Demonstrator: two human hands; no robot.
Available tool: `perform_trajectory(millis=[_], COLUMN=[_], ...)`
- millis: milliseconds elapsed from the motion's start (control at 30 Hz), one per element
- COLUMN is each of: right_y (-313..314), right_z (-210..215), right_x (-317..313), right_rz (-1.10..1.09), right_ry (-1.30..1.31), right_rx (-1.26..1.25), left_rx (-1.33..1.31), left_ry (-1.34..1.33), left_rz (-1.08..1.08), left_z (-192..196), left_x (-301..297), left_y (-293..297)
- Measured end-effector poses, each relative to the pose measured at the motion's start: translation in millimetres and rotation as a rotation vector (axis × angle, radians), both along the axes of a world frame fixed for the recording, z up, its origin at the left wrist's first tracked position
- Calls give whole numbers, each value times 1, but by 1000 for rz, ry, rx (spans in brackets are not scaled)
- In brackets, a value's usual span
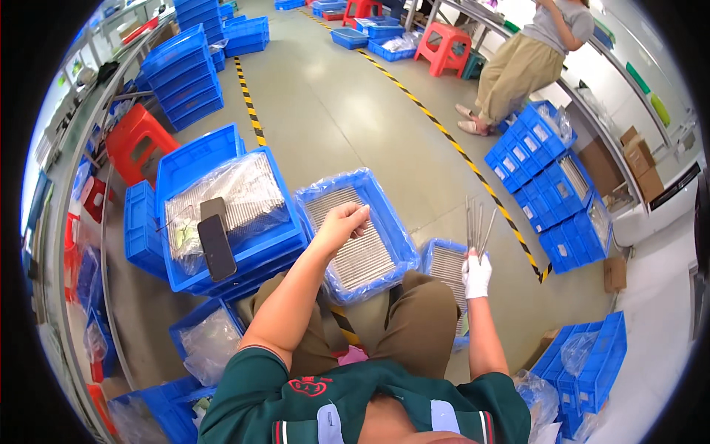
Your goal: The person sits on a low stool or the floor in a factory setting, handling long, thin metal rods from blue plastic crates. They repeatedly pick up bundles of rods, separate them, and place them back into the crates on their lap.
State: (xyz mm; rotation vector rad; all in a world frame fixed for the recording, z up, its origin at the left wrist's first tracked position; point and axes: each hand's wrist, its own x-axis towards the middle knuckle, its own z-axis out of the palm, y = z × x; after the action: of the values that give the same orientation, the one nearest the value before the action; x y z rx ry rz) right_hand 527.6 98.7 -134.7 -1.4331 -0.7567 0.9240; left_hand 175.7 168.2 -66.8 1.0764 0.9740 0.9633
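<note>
At right, gloved hand (477, 275): pinched thin rods (478, 229);
Centre, bare hand (344, 224): curled above blue tray (400, 233); couldn't tell its grip;
Rods: seemingly mid-handling; next likely needed separating one

Right of centre, smooth metal rods (477, 237) and a matt glove (477, 278), probably cloth; at centre, a glossy plastic bin (394, 235).

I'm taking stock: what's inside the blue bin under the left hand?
Rows of slender metal rods, edged by clear plastic liner. The left hand hides some; anything beneath is covered.
</note>
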Motion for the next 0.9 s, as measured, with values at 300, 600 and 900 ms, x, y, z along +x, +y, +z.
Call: perform_trajectory(millis=[300,600,900], right_y=[52,50,47], right_z=[113,65,73], right_x=[-157,-203,-201], right_rz=[323,595,598], right_ry=[-133,-150,-222], right_rx=[69,-15,-97], left_rx=[-75,-88,-110], left_ry=[-440,-676,-616], left_rz=[266,349,294], left_z=[4,3,3], left_x=[-37,-53,-31], left_y=[21,24,16])
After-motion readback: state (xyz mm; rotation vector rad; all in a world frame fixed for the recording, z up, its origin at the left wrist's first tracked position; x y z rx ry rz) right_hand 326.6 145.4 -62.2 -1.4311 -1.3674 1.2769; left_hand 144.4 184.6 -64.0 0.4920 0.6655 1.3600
